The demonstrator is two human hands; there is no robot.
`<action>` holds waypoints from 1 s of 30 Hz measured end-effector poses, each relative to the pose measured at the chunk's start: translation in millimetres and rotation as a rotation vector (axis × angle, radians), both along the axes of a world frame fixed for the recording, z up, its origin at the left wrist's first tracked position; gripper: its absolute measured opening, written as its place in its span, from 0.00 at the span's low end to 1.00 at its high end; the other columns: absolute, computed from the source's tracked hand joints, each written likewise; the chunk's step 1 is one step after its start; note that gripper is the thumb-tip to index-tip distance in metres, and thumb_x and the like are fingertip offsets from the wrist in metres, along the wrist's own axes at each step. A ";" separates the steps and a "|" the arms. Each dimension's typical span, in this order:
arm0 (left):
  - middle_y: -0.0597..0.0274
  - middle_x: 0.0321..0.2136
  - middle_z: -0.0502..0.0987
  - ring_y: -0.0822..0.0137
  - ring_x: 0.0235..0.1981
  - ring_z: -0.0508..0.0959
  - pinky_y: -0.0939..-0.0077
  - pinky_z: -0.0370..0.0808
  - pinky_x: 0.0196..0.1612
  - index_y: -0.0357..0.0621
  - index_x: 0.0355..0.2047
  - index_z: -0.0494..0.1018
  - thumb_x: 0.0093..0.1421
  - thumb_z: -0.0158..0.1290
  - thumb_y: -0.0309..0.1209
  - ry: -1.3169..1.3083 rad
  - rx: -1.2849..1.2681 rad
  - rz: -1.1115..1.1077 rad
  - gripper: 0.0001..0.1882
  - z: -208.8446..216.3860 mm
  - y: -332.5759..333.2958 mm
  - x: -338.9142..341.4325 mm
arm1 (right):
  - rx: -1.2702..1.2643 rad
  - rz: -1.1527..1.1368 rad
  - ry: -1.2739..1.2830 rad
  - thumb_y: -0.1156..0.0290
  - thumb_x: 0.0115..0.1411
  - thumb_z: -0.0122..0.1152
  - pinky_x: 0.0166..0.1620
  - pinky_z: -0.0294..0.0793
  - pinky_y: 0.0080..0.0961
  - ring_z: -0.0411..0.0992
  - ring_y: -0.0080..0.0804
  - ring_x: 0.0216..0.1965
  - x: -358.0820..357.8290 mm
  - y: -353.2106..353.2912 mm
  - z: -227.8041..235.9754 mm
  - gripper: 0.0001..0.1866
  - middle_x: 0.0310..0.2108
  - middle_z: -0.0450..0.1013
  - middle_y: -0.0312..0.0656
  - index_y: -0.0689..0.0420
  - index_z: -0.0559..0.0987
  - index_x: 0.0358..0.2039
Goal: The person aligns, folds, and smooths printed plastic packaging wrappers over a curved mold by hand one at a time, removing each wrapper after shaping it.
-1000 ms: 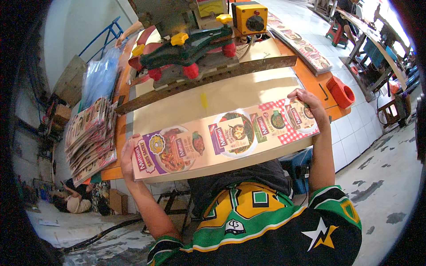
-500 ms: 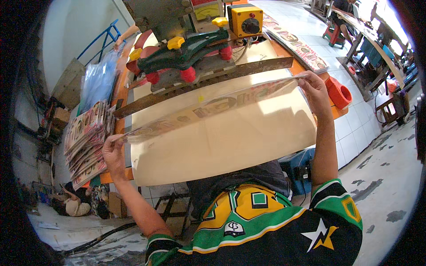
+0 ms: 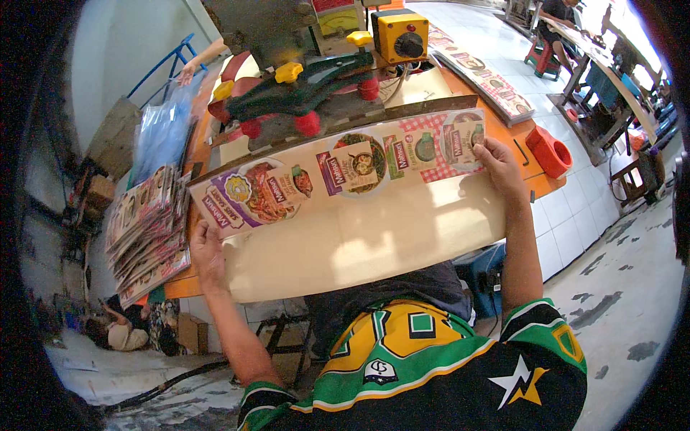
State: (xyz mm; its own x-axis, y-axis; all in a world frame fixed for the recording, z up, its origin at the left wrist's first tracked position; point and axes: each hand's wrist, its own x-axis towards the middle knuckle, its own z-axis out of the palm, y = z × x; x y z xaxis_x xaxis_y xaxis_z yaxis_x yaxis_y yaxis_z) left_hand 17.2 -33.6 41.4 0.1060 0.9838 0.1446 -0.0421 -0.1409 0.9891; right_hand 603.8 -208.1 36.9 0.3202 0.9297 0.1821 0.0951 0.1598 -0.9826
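A long printed strip (image 3: 316, 172) with pictures of food dishes spans the pale board (image 3: 345, 251) in front of me. My left hand (image 3: 208, 255) pinches its near left corner between thumb and fingers. At the strip's right end, my right hand (image 3: 501, 169) grips the lower corner. The strip's far edge lies along, or just under, the metal bar (image 3: 424, 108) of a bench machine; I cannot tell which. Dark green clamp arms (image 3: 309, 86) with yellow knobs and red feet sit above that bar.
Printed strips are piled at left (image 3: 147, 223), beside clear plastic sleeves (image 3: 162, 140); another person's hand (image 3: 189, 72) touches these. More strips (image 3: 485, 82) lie at right, near a red ring-shaped object (image 3: 550, 152) and a hex key (image 3: 522, 152). A yellow control box (image 3: 399, 36) stands behind.
The strip has turned from nearly edge-on to showing its printed face, its far edge now against the bar. My left hand has moved right and nearer me; my right hand has come slightly nearer.
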 end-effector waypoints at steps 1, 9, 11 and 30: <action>0.65 0.39 0.81 0.73 0.38 0.80 0.77 0.78 0.40 0.40 0.42 0.74 0.68 0.55 0.31 -0.154 0.008 -0.015 0.08 -0.3 -1.9 8.1 | 0.002 0.004 -0.001 0.61 0.69 0.56 0.45 0.74 0.22 0.75 0.22 0.43 -2.0 0.3 -1.5 0.19 0.45 0.78 0.36 0.61 0.77 0.52; 0.61 0.45 0.81 0.68 0.42 0.82 0.71 0.82 0.45 0.42 0.47 0.72 0.69 0.53 0.33 -0.525 -0.060 -0.061 0.11 -22.6 5.5 18.4 | 0.146 0.011 0.461 0.59 0.73 0.49 0.47 0.76 0.21 0.77 0.23 0.44 -28.4 5.2 9.4 0.21 0.47 0.78 0.40 0.64 0.73 0.54; 0.60 0.46 0.81 0.69 0.43 0.82 0.72 0.81 0.48 0.41 0.50 0.73 0.69 0.53 0.33 -0.590 -0.137 -0.142 0.13 -22.1 3.0 17.7 | 0.135 0.043 0.479 0.59 0.73 0.49 0.49 0.76 0.23 0.77 0.25 0.46 -24.6 4.9 6.8 0.21 0.48 0.78 0.41 0.64 0.72 0.55; 0.61 0.43 0.81 0.71 0.41 0.81 0.77 0.79 0.45 0.41 0.49 0.72 0.67 0.56 0.37 -0.547 -0.005 0.127 0.15 -13.6 7.4 25.4 | 0.189 0.093 0.596 0.62 0.72 0.50 0.55 0.75 0.30 0.76 0.32 0.51 -33.4 4.0 -1.7 0.21 0.51 0.76 0.46 0.65 0.72 0.57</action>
